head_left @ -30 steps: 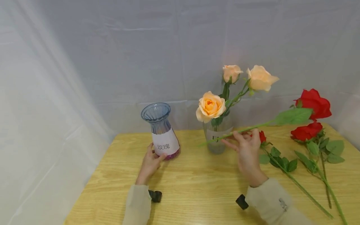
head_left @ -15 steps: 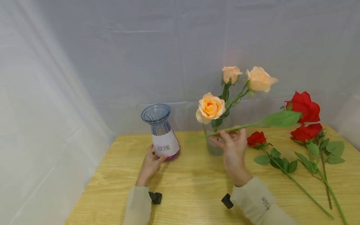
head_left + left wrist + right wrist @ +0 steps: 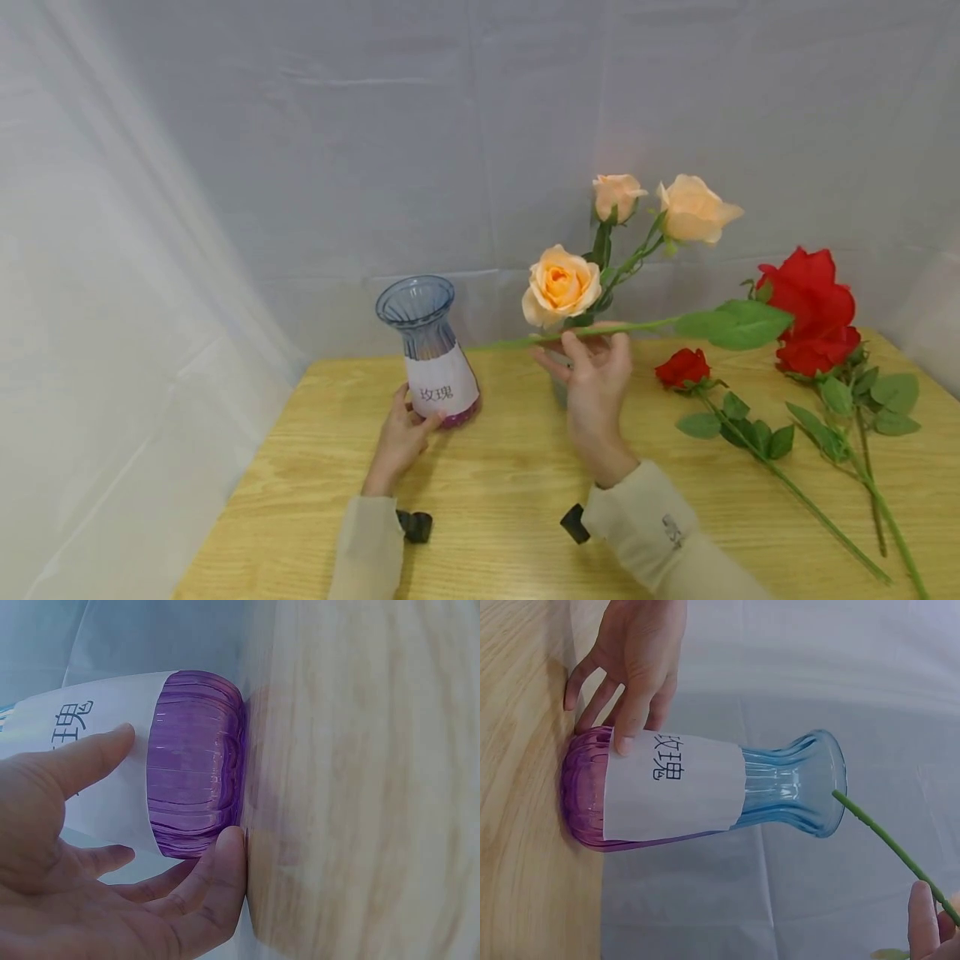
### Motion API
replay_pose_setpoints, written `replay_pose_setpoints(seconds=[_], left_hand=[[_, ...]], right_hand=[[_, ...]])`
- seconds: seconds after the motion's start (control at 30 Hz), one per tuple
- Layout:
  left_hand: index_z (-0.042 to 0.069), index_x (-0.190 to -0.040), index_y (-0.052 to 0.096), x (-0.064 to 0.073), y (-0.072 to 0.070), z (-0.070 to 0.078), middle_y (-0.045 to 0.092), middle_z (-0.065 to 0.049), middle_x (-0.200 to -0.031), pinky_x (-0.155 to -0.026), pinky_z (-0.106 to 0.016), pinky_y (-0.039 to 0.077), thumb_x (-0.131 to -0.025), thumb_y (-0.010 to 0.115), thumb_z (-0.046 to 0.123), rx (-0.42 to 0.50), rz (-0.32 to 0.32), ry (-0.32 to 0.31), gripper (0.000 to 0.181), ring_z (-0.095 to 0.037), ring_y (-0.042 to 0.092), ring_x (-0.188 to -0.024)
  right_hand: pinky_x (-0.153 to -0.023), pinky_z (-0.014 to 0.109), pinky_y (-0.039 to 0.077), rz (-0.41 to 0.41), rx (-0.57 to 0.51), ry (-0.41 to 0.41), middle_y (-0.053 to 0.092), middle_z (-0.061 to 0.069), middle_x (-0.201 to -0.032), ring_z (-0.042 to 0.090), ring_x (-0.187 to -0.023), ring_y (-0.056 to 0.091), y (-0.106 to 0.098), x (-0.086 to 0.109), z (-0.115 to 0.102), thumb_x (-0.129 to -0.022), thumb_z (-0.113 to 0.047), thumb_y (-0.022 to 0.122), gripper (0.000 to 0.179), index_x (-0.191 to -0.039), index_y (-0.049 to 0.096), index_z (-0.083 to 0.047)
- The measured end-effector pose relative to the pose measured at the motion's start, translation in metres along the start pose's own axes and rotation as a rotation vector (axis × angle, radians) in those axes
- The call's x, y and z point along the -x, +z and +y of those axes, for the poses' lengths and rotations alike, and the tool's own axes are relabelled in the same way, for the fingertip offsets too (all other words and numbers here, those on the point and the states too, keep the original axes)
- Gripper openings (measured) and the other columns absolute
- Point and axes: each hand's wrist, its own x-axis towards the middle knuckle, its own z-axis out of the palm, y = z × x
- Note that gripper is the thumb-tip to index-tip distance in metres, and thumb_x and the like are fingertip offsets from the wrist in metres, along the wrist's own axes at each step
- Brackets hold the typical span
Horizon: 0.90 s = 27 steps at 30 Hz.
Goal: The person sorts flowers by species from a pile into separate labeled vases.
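My left hand holds the lower part of a vase, blue at the flared mouth and purple at the base, with a white paper label. In the left wrist view the thumb lies on the label, and the fingers curl by the purple base. The vase stands upright on the table. My right hand pinches the green stem of a red rose, held nearly level, bloom to the right. Seen from the right wrist, the cut end of the stem appears near the vase's mouth; contact cannot be told.
Behind my right hand a clear glass vase, mostly hidden, bears peach roses. On the right of the wooden table lie a small red rose and another red rose with long stems. A pale curtain hangs behind.
My right hand has moved left and slightly up with the red rose, bringing its stem end toward the blue and purple vase. My left hand stays on that vase.
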Motion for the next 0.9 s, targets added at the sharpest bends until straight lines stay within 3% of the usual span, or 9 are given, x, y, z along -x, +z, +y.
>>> replay_pose_setpoints(seconds=[0.27, 0.5, 0.67, 0.73, 0.9], left_hand=[[-0.009, -0.154, 0.019, 0.000, 0.000, 0.002, 0.048, -0.038, -0.133, -0.058, -0.026, 0.046, -0.098, 0.066, 0.008, -0.015, -0.011, -0.030, 0.075, -0.034, 0.059, -0.095], [-0.009, -0.155, 0.019, 0.001, -0.002, 0.005, 0.048, -0.039, -0.134, -0.059, -0.025, 0.046, -0.099, 0.067, 0.010, -0.026, -0.007, -0.033, 0.076, -0.037, 0.060, -0.099], [-0.009, -0.154, 0.019, 0.003, -0.002, 0.007, 0.048, -0.039, -0.132, -0.058, -0.025, 0.047, -0.098, 0.068, 0.011, -0.027, -0.007, -0.029, 0.077, -0.036, 0.060, -0.098], [-0.009, -0.154, 0.019, 0.004, -0.002, 0.007, 0.048, -0.039, -0.133, -0.058, -0.026, 0.047, -0.098, 0.068, 0.011, -0.021, -0.009, -0.030, 0.077, -0.036, 0.060, -0.098], [-0.008, -0.155, 0.018, 0.004, -0.003, 0.007, 0.048, -0.039, -0.134, -0.058, -0.026, 0.047, -0.098, 0.067, 0.011, 0.004, -0.012, -0.027, 0.077, -0.035, 0.060, -0.097]], right_hand=[[-0.075, 0.043, 0.060, -0.025, -0.032, -0.061, 0.057, 0.020, -0.105, 0.024, -0.083, 0.072, 0.017, 0.001, 0.002, -0.096, 0.015, 0.047, 0.016, -0.105, 0.046, 0.002], [-0.083, 0.042, 0.058, -0.087, 0.035, -0.138, 0.053, 0.029, -0.125, 0.029, -0.095, 0.069, 0.033, 0.001, 0.001, -0.098, 0.013, 0.048, 0.033, -0.130, 0.040, 0.010], [-0.083, 0.044, 0.058, -0.109, 0.052, -0.177, 0.056, 0.026, -0.113, 0.026, -0.097, 0.069, 0.044, -0.002, 0.004, -0.099, 0.013, 0.048, 0.031, -0.129, 0.042, 0.012], [-0.083, 0.045, 0.058, -0.127, 0.074, -0.207, 0.058, 0.026, -0.108, 0.030, -0.096, 0.070, 0.049, -0.004, 0.007, -0.099, 0.013, 0.048, 0.024, -0.122, 0.044, 0.012], [-0.081, 0.042, 0.058, -0.194, 0.239, -0.310, 0.063, 0.029, -0.102, 0.041, -0.095, 0.069, 0.059, -0.008, 0.013, -0.098, 0.013, 0.051, 0.013, -0.110, 0.048, 0.011]])
